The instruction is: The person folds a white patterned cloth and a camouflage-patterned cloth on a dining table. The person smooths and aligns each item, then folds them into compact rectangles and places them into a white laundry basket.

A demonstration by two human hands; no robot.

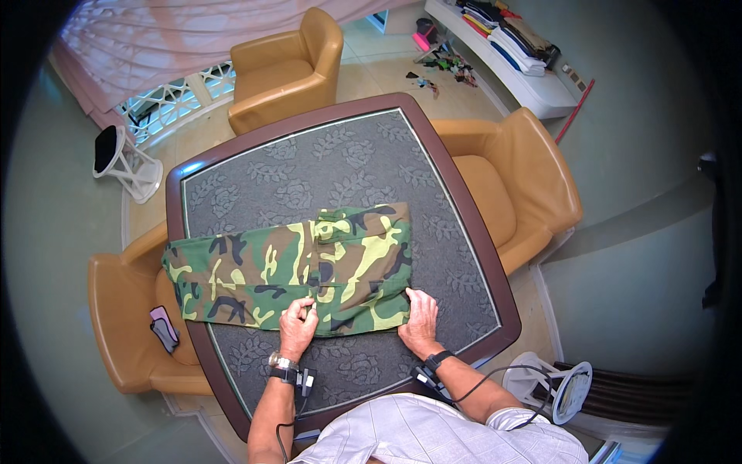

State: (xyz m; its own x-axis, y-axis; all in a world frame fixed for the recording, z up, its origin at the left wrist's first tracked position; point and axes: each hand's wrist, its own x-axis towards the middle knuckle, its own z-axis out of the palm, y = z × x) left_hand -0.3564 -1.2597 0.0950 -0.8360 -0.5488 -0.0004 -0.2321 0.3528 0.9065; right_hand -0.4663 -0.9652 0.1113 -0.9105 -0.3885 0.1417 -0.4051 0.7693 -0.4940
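A camouflage-print garment (243, 278), green, brown, black and yellow, lies folded across the dark patterned tabletop (353, 371). Its narrower left end reaches past the table's left rim. The wider right part appears doubled over, with a layered edge running down near the middle. My left hand (298, 327) pinches the cloth at that edge, close to the near side. At the near right corner of the fold, my right hand (420, 319) grips the fabric, fingers on top; the thumb is not clearly seen.
Tan armchairs stand behind (284, 69), left (116, 325) and right (522, 185) of the wood-rimmed table. A pink-and-grey item (164, 330) rests on the left chair. Folded clothes (516, 37) are stacked on a white shelf (545, 98). White stools (136, 168) stand nearby. Cables hang from both wrists.
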